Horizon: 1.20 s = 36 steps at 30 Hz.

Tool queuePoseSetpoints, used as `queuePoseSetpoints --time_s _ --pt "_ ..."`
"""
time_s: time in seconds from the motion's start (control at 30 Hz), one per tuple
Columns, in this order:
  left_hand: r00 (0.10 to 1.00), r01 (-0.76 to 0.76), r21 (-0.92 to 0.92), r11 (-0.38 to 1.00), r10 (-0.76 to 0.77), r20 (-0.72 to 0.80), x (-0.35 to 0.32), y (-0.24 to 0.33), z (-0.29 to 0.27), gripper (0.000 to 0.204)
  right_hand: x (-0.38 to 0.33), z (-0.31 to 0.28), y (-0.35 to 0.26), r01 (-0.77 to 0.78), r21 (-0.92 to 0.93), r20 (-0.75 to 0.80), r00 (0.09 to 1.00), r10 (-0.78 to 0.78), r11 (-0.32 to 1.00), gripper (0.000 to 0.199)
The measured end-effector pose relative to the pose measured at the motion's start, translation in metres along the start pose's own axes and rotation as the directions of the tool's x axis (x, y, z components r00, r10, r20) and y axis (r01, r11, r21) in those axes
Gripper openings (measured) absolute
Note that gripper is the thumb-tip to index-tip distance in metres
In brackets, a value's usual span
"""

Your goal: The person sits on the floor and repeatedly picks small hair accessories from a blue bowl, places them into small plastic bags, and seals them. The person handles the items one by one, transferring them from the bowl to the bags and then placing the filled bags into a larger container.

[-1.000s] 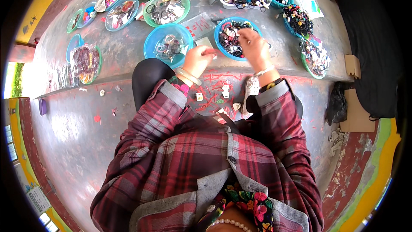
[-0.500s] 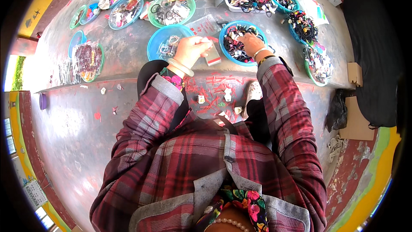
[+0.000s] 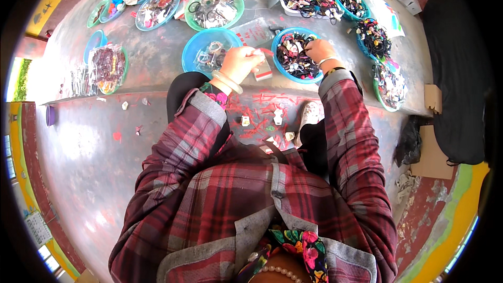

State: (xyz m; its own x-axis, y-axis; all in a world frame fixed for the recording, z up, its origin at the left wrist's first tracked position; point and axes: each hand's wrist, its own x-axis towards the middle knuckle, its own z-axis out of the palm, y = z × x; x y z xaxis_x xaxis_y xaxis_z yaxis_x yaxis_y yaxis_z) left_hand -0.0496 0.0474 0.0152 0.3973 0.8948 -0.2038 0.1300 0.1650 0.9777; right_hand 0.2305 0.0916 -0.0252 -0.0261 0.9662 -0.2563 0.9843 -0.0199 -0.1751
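Observation:
My left hand [image 3: 240,65] is closed, its thumb and fingers pressed together around something small and pale that I cannot make out. It is beside a blue basin [image 3: 189,48] with a few packaged hair ties in it. Just past its fingertips lies a small pale packet with a red stripe [image 3: 264,71]. My right hand [image 3: 320,51] is over the right rim of another blue basin [image 3: 282,71], filled with dark hair ties [image 3: 294,56] with small coloured ornaments. Its fingers are pinched together at the hair ties; what is between them is hidden.
More basins of hair accessories stand around, including a green one [image 3: 238,15] and a white tub of hair ties [image 3: 309,0]. A clear bag [image 3: 257,31] lies between them. Red scraps [image 3: 257,120] litter the lower floor beyond the step edge. A black bag [image 3: 408,141] stands at right.
My right hand has shifted slightly right and up in the basin, its fingers drawing together. The left hand stays closed in nearly the same place. The whole view has shifted a little.

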Motion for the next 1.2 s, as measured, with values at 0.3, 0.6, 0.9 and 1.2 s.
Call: queuePoseSetpoints --time_s 0.3,0.6,0.9,1.2 --pt "0.999 0.037 -0.021 0.999 -0.036 0.024 0.0 -0.003 0.008 0.02 -0.05 -0.05 -0.011 -0.007 0.953 0.024 0.998 -0.052 0.303 0.032" --pt "0.998 0.052 -0.022 0.998 -0.051 0.049 -0.001 -0.008 0.015 0.019 -0.111 -0.06 -0.085 0.235 0.933 -0.225 0.972 -0.068 0.274 0.019" --pt "0.996 0.069 -0.045 0.997 -0.066 0.067 -0.001 -0.002 0.023 0.019 -0.099 -0.036 -0.09 0.528 0.548 -0.526 0.82 -0.224 0.649 0.019" --pt "0.99 0.007 -0.026 1.0 -0.003 0.141 0.01 -0.021 0.024 0.019 -0.1 -0.039 -0.086 0.535 0.344 -0.538 0.786 -0.305 0.772 0.017"
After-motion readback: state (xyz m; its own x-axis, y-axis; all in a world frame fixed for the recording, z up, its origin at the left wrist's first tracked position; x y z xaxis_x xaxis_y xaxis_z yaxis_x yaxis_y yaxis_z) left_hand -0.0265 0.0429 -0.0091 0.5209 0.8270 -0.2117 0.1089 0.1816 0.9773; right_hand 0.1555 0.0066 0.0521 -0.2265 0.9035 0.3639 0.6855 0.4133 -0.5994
